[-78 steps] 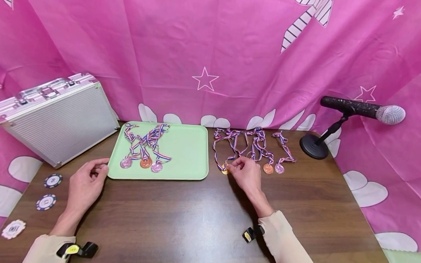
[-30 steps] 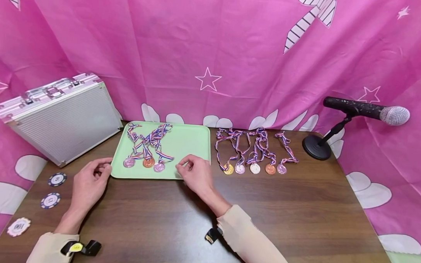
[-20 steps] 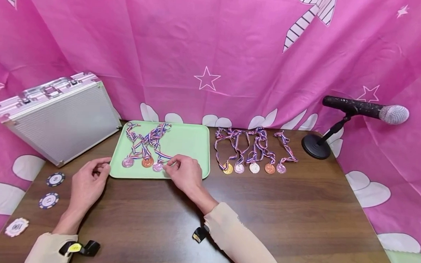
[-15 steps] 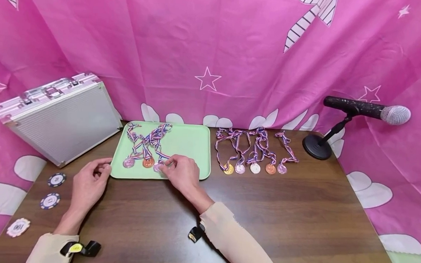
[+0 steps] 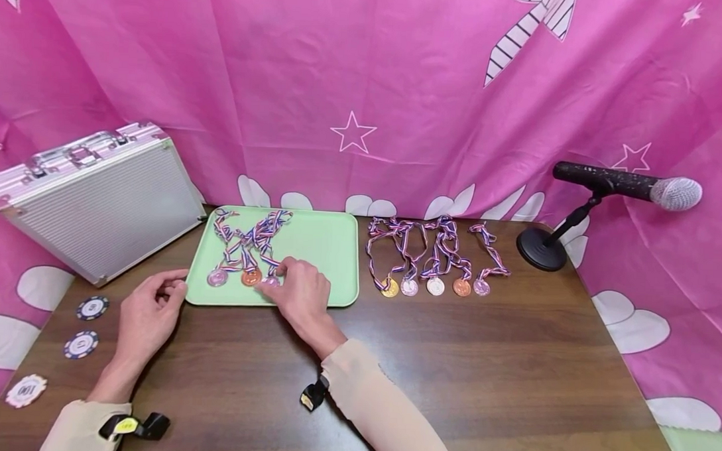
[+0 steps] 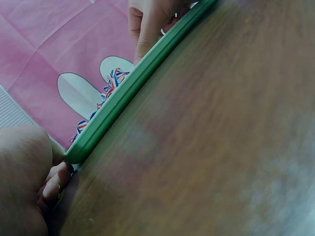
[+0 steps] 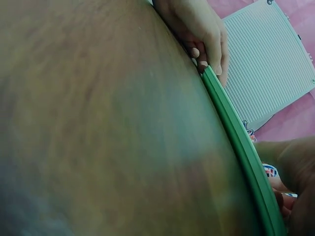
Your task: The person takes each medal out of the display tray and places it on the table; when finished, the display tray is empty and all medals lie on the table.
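Note:
My left hand grips the near left corner of the light green tray, thumb and fingers at its rim. Three medals with striped ribbons lie in the tray: a silvery one at left, a bronze one in the middle, and another silvery medal at right. Over this last one, my right hand pinches with thumb and fingers, covering part of it. In the right wrist view, the tray's rim hides most of those fingertips.
Right of the tray lies a row of several medals, from a gold one to a silvery one. A microphone on a stand is at back right. An aluminium case stands at left, with poker chips in front.
My right hand has left the gold medal on the table, moved left over the tray and taken hold of the right-hand silvery medal there. The left hand stays at the tray's corner.

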A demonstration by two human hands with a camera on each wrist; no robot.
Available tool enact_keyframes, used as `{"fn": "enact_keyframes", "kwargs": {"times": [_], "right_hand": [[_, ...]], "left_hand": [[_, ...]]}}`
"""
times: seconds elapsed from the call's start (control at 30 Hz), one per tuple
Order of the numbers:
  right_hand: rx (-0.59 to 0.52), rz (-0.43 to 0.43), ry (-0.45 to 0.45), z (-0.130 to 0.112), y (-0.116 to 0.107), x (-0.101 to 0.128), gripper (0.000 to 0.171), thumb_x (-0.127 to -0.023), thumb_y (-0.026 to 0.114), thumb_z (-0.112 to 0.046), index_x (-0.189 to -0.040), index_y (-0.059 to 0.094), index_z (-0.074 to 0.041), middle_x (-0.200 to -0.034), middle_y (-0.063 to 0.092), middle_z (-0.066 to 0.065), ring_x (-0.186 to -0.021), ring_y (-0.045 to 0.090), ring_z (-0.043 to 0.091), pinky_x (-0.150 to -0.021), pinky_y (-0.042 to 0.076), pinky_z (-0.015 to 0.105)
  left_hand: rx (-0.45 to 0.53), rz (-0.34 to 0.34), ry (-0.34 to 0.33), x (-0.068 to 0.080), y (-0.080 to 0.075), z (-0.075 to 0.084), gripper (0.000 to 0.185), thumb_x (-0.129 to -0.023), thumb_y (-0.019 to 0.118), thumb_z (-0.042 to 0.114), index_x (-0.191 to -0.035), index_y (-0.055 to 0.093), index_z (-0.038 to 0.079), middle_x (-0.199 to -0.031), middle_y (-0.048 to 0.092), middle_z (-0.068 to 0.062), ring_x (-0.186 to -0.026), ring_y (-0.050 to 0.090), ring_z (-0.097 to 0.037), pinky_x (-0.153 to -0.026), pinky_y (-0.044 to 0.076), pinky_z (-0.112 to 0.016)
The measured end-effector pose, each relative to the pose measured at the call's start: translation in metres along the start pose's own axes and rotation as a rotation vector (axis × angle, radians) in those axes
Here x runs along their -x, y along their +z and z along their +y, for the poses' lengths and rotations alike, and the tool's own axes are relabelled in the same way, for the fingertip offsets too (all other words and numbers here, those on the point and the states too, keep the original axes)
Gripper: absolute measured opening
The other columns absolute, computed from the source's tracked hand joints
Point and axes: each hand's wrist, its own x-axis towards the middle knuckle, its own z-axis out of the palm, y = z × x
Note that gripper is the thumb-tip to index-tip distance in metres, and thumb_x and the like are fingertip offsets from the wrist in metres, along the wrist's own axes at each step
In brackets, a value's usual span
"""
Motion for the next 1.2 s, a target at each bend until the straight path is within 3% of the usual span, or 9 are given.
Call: {"fn": "enact_keyframes", "kwargs": {"times": [0.13,0.4,0.63,0.8,1.0,1.1,1.2], "right_hand": [[-0.016,-0.005,0.014,0.000,-0.001,0.000,0.036,-0.078,0.100,-0.053,-0.094,0.082,-0.026,-0.085,0.074,-0.009,-0.075,0.070,0.015,-0.060,0.049,0.029],[-0.069,-0.057,0.010,0.004,-0.004,0.002,0.031,-0.080,0.100,-0.045,-0.098,0.082,-0.026,-0.082,0.057,-0.013,-0.071,0.054,0.006,-0.062,0.044,0.026],[-0.178,-0.018,-0.066,0.019,0.009,0.000,0.023,-0.085,0.095,-0.030,-0.098,0.076,-0.025,-0.078,0.064,-0.016,-0.070,0.059,0.003,-0.063,0.047,0.028],[-0.383,-0.026,-0.093,0.025,0.005,-0.003,0.009,-0.091,0.085,-0.015,-0.093,0.079,-0.021,-0.074,0.068,-0.016,-0.066,0.060,-0.003,-0.064,0.049,0.019],[-0.696,-0.108,0.040,0.011,-0.047,-0.002,0.004,-0.094,0.083,-0.002,-0.095,0.083,-0.006,-0.074,0.072,-0.001,-0.060,0.061,0.001,-0.059,0.053,0.020],[-0.852,-0.141,0.106,0.010,-0.066,-0.006,0.006,-0.096,0.080,0.002,-0.101,0.082,0.001,-0.075,0.071,0.000,-0.057,0.064,0.004,-0.055,0.053,0.019],[-0.957,-0.154,0.117,0.012,-0.087,-0.010,0.010,-0.097,0.078,0.004,-0.106,0.080,0.006,-0.078,0.071,0.000,-0.059,0.065,0.007,-0.056,0.053,0.019]], "left_hand": [[0.005,-0.002,-0.004,0.001,0.000,0.001,0.031,-0.109,0.066,0.017,-0.133,0.077,0.002,-0.109,0.072,-0.016,-0.079,0.048,0.003,-0.068,0.035,-0.012],[-0.007,-0.011,-0.007,0.002,-0.003,0.002,0.031,-0.109,0.064,0.019,-0.133,0.077,0.003,-0.108,0.070,-0.014,-0.079,0.049,-0.001,-0.069,0.037,-0.017],[-0.009,-0.007,-0.009,0.001,-0.002,0.001,0.031,-0.109,0.064,0.019,-0.133,0.077,0.003,-0.109,0.070,-0.014,-0.080,0.049,-0.001,-0.069,0.036,-0.016],[0.001,-0.002,-0.016,0.001,-0.001,0.002,0.031,-0.109,0.065,0.019,-0.133,0.077,0.004,-0.109,0.070,-0.013,-0.080,0.049,0.000,-0.069,0.036,-0.014],[0.008,-0.007,-0.021,0.002,-0.002,0.003,0.031,-0.110,0.064,0.018,-0.134,0.076,0.003,-0.110,0.070,-0.013,-0.082,0.050,0.000,-0.069,0.037,-0.014],[0.005,-0.010,-0.021,0.002,-0.002,0.003,0.031,-0.110,0.064,0.019,-0.134,0.076,0.003,-0.109,0.070,-0.012,-0.082,0.050,0.000,-0.069,0.037,-0.014],[0.007,-0.009,-0.016,0.002,-0.003,0.002,0.032,-0.109,0.064,0.019,-0.134,0.076,0.003,-0.109,0.071,-0.014,-0.081,0.049,0.000,-0.069,0.037,-0.014]]}}
